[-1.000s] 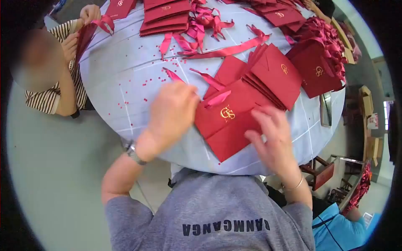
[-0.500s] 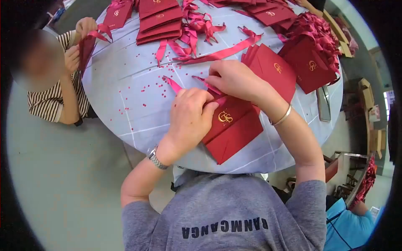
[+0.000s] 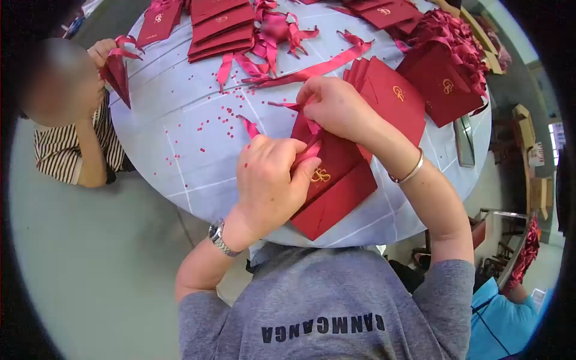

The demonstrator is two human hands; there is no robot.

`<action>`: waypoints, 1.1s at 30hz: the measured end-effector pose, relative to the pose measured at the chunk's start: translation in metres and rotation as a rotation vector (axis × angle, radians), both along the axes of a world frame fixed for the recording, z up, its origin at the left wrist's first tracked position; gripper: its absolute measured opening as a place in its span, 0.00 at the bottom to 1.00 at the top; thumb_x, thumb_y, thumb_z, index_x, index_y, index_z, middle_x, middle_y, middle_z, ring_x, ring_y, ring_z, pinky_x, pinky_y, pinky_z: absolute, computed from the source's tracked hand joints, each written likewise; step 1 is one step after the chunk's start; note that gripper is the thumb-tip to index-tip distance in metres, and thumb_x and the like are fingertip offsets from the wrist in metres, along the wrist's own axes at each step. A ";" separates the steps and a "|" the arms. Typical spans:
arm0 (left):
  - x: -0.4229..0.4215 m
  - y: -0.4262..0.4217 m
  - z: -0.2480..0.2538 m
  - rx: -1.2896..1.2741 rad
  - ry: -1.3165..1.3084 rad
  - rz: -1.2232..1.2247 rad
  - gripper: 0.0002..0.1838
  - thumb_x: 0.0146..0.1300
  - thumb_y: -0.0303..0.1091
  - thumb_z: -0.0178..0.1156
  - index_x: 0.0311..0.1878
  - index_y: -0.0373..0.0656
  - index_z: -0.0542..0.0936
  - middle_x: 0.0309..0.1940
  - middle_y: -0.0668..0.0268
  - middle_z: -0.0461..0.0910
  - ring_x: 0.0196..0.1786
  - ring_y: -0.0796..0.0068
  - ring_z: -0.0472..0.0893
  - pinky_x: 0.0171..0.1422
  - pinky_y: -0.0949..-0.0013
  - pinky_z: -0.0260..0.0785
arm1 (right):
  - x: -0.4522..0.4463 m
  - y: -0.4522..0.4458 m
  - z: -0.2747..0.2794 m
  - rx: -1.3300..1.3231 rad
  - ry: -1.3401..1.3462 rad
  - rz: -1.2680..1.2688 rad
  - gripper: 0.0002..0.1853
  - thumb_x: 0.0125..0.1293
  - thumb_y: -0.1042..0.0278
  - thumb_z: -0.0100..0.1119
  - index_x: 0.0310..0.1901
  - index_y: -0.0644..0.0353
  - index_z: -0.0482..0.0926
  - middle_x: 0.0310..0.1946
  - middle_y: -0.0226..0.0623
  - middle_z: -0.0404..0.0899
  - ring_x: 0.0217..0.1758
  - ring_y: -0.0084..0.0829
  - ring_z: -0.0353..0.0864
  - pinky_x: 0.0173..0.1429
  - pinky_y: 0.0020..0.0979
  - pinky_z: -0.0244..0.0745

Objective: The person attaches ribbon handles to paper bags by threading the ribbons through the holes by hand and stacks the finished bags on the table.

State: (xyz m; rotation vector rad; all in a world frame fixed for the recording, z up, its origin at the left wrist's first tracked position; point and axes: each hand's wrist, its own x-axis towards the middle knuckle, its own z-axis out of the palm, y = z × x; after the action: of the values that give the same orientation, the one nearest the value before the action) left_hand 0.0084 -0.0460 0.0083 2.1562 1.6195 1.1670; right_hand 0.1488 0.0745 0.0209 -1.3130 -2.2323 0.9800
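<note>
A dark red paper gift bag [image 3: 338, 203] with a gold emblem lies flat near the table's front edge. My left hand [image 3: 270, 180] is closed on a pink ribbon [image 3: 312, 148] at the bag's top, its thumb beside the emblem. Just above and to the right, my right hand [image 3: 336, 108] pinches another stretch of that ribbon. One ribbon end sticks out to the left past each hand. My fingers partly hide where the ribbon meets the bag.
Several red bags [image 3: 390, 99] lie to the right, by a heap of bags with ribbons [image 3: 453, 45] and a phone [image 3: 464, 141]. Stacked bags [image 3: 222, 30] and loose ribbons [image 3: 312, 71] are at the back. Red dots [image 3: 225, 123] are scattered leftward. A striped-shirt person handles a bag [image 3: 117, 72].
My right hand has drawn slightly up and left with the ribbon, and more ribbon shows between my hands. The person at the left has turned their bag, which now points downward.
</note>
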 end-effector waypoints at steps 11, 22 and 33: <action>-0.011 0.001 -0.003 0.022 -0.002 0.062 0.08 0.51 0.32 0.69 0.30 0.44 0.79 0.23 0.66 0.77 0.30 0.63 0.74 0.38 0.60 0.64 | 0.006 -0.002 -0.004 -0.269 0.369 -0.119 0.21 0.59 0.64 0.64 0.50 0.68 0.76 0.40 0.39 0.81 0.42 0.28 0.80 0.48 0.28 0.75; -0.046 0.003 0.009 0.238 -0.150 0.153 0.07 0.54 0.25 0.68 0.35 0.39 0.79 0.29 0.64 0.77 0.33 0.68 0.75 0.39 0.68 0.67 | 0.043 -0.076 0.041 -0.323 0.374 -0.018 0.19 0.58 0.74 0.68 0.52 0.62 0.77 0.37 0.26 0.81 0.36 0.18 0.78 0.36 0.22 0.74; -0.084 0.007 -0.010 0.006 -0.490 0.324 0.08 0.62 0.27 0.62 0.43 0.36 0.79 0.38 0.61 0.82 0.42 0.69 0.79 0.50 0.66 0.70 | 0.032 -0.141 0.033 0.533 -0.317 0.353 0.20 0.52 0.68 0.68 0.48 0.61 0.80 0.39 0.43 0.83 0.41 0.40 0.83 0.44 0.38 0.79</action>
State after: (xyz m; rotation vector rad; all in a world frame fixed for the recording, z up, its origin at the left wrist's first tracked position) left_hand -0.0752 -0.0388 -0.0014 1.4705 1.7554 1.6312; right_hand 0.1812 -0.0665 0.0537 -0.8965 -2.7661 0.2315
